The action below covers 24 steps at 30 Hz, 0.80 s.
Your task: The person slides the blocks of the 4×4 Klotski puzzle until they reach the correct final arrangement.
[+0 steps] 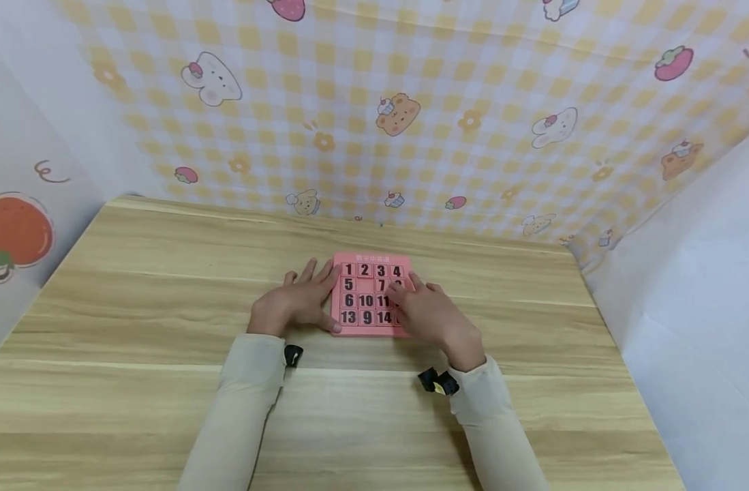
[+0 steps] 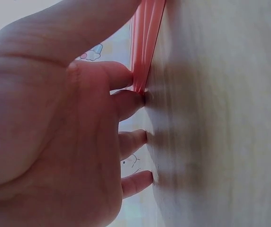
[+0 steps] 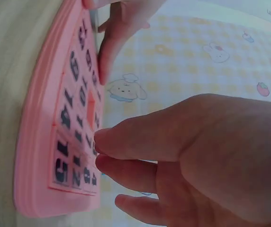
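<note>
A pink number sliding puzzle (image 1: 374,331) lies flat on the table, with black-numbered tiles in its frame and an empty slot (image 1: 364,285) between tiles 5 and 7. Against its left side rests my left hand (image 1: 297,300), fingers spread, thumb at the lower left corner. In the left wrist view, its index fingertip meets the puzzle's edge (image 2: 147,38) while other fingertips reach the tabletop. My right hand (image 1: 432,314) lies over the right side, covering part of the right column. The right wrist view shows its thumb (image 3: 126,139) extended to the tiles near 7 and 8.
The wood-grain table (image 1: 165,395) extends around the puzzle on all sides. Behind it hangs a yellow checked cloth (image 1: 349,88) with cartoon prints. White cloth (image 1: 705,286) borders the right side. Black straps or mounts (image 1: 438,382) show at both wrists.
</note>
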Tool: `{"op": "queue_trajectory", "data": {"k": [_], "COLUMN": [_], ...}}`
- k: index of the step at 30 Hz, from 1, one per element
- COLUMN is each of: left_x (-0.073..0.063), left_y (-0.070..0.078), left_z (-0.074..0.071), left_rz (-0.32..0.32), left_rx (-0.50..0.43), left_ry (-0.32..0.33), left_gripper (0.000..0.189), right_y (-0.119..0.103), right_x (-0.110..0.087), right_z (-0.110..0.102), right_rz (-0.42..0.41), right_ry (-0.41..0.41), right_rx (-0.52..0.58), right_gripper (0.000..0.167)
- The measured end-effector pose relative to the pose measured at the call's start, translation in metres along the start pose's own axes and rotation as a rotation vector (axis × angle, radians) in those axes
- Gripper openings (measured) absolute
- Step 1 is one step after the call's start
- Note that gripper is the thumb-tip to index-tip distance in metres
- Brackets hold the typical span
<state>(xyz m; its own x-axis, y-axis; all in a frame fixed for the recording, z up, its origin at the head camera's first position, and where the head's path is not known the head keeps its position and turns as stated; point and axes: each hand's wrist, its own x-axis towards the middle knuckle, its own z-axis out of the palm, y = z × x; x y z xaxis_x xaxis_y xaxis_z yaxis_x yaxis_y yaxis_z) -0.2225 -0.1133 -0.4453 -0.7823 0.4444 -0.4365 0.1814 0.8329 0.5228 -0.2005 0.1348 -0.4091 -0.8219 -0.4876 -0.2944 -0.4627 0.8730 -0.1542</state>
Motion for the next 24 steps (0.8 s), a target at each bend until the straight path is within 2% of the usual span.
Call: {"op": "queue_trajectory", "data": {"k": [4, 12, 18, 24], "left_x": [0.000, 0.001, 0.001, 0.001], "left_y": [-0.001, -0.002, -0.002, -0.001], "left_z": [0.000, 0.001, 0.001, 0.000], "left_rz": [0.000, 0.010, 0.009, 0.011], "left_rx": [0.006, 0.025, 0.021, 0.024], "left_ry": [-0.002, 0.003, 0.004, 0.001], "left_gripper": [0.118, 0.117, 0.116, 0.116], "right_y": [0.000, -0.012, -0.019, -0.021], "right_x": [-0.001, 0.004, 0.008, 0.011], "right_z": [0.003, 0.013, 0.018, 0.021], "right_rz": [-0.002, -0.094, -0.056, -0.034], "right_ry": [-0.013, -0.033, 0.023, 0.032], "right_rx": [-0.019, -0.072, -0.149, -0.202], "right_gripper": [0.044, 0.045, 0.047, 0.046]}}
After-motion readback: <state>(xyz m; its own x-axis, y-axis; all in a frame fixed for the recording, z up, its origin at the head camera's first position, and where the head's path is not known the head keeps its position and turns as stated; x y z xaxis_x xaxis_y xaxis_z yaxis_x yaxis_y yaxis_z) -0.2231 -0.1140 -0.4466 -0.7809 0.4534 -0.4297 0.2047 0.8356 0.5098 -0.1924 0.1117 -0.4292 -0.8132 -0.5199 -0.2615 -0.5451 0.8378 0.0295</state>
